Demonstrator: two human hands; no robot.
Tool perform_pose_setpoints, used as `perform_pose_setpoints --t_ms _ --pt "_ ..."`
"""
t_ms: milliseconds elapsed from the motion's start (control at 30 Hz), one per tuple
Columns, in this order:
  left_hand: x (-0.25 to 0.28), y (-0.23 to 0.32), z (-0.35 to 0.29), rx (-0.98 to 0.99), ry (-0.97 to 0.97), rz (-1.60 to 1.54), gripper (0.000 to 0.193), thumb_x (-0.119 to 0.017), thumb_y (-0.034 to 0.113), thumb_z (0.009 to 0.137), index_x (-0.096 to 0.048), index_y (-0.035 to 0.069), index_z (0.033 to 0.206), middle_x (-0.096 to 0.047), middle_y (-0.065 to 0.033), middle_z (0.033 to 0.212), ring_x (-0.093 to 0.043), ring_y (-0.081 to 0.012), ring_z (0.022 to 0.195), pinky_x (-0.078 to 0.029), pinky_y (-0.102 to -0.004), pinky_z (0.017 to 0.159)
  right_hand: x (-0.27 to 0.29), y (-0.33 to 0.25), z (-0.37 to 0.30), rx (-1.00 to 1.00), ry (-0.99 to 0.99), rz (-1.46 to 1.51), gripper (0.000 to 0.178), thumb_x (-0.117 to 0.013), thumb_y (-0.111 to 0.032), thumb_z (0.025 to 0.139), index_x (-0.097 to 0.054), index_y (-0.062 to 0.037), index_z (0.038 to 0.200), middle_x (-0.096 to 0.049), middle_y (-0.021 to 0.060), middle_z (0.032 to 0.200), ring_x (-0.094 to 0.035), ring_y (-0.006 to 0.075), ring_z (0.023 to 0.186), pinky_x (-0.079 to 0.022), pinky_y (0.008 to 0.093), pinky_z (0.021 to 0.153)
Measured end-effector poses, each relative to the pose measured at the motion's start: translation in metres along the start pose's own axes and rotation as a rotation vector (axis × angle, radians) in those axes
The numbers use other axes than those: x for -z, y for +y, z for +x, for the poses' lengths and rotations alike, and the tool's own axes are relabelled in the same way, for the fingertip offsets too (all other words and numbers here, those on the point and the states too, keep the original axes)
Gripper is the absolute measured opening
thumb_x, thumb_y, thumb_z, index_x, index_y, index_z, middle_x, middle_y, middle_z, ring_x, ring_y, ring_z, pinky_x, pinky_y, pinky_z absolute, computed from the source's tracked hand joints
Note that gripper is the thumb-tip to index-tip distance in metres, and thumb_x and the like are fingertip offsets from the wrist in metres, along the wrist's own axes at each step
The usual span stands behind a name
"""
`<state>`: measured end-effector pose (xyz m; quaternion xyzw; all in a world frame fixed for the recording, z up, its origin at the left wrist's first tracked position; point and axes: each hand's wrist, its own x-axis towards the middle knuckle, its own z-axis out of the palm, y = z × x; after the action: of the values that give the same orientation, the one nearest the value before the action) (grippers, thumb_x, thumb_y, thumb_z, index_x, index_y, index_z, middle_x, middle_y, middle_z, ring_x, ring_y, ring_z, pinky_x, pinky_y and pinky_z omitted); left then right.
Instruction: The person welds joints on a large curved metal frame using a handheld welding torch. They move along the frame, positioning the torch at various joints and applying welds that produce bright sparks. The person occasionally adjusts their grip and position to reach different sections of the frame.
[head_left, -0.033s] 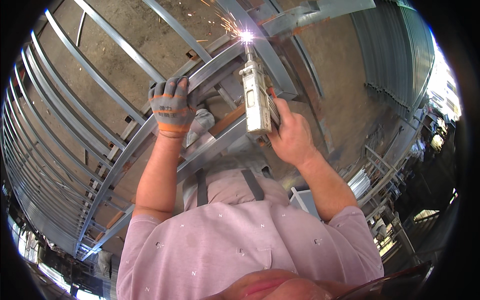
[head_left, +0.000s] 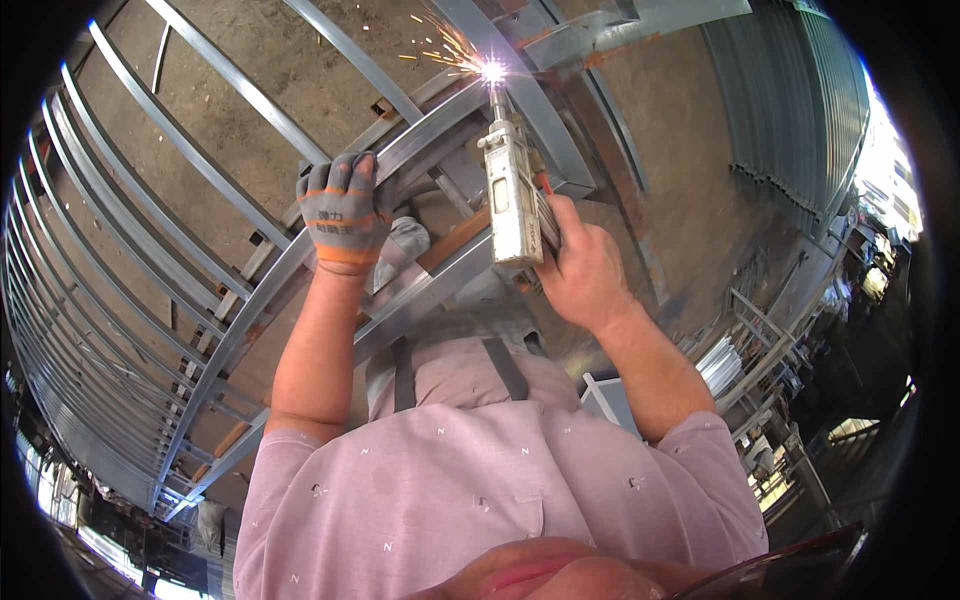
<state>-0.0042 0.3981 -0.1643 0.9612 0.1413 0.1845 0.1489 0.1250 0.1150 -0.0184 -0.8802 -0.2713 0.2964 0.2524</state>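
My right hand, bare, is closed round the rear of a worn, pale metal welding gun. The gun's nozzle points away from me and ends at a bright violet-white arc, where a long rail meets a wider steel beam. My left hand wears a grey glove with orange bands. Its fingers fold over the top of the metal rail, left of the gun. My right fingertips are partly hidden behind the gun.
Long parallel steel bars run off to the left, joined to the curved-looking frame. A stack of corrugated sheets stands at the far right. Rusty-edged beams lie at the top. Metal racks and clutter line the right rim.
The orange sparks fan out farther to the left. Both hands and the welding gun hold the same position.
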Motion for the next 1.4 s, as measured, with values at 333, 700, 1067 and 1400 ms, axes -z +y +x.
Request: perform_pose_setpoints --t_ms 333,700,1067,1400 --pt "-0.001 0.001 0.000 0.011 -0.005 -0.011 0.042 -0.092 0.031 0.086 -0.076 0.018 0.123 -0.076 -0.0032 0.113 -0.071 -0.0320 0.106 -0.052 -0.0501 0.098 -0.002 0.001 -0.002 -0.009 0.002 -0.023 0.054 -0.081 -0.026 0.101 -0.053 -0.0032 0.140 -0.075 0.0270 0.088 -0.074 0.0544 0.084 -0.057 0.0636 0.073" --pt "-0.001 0.000 0.000 0.004 -0.004 -0.004 0.040 -0.091 0.033 0.089 -0.076 0.019 0.123 -0.076 -0.0036 0.113 -0.071 -0.0324 0.106 -0.052 -0.0505 0.098 -0.003 0.000 -0.005 -0.030 -0.001 -0.019 0.053 -0.081 -0.025 0.100 -0.053 -0.0035 0.140 -0.076 0.0279 0.087 -0.075 0.0548 0.083 -0.058 0.0641 0.073" --pt "-0.001 0.000 0.000 -0.006 0.015 0.003 0.038 -0.091 0.032 0.088 -0.077 0.019 0.121 -0.076 -0.0038 0.112 -0.071 -0.0316 0.104 -0.053 -0.0497 0.098 -0.002 -0.002 -0.009 -0.056 -0.007 0.004 0.052 -0.081 -0.022 0.100 -0.054 -0.0023 0.139 -0.076 0.0285 0.087 -0.074 0.0558 0.084 -0.057 0.0649 0.074" --pt "-0.001 0.000 0.000 -0.004 0.000 -0.009 0.038 -0.090 0.033 0.089 -0.077 0.018 0.121 -0.077 -0.0028 0.114 -0.071 -0.0318 0.107 -0.052 -0.0494 0.099 -0.004 -0.001 -0.012 -0.055 0.002 0.009 0.050 -0.080 -0.021 0.100 -0.053 -0.0018 0.137 -0.075 0.0292 0.086 -0.074 0.0559 0.083 -0.057 0.0649 0.074"
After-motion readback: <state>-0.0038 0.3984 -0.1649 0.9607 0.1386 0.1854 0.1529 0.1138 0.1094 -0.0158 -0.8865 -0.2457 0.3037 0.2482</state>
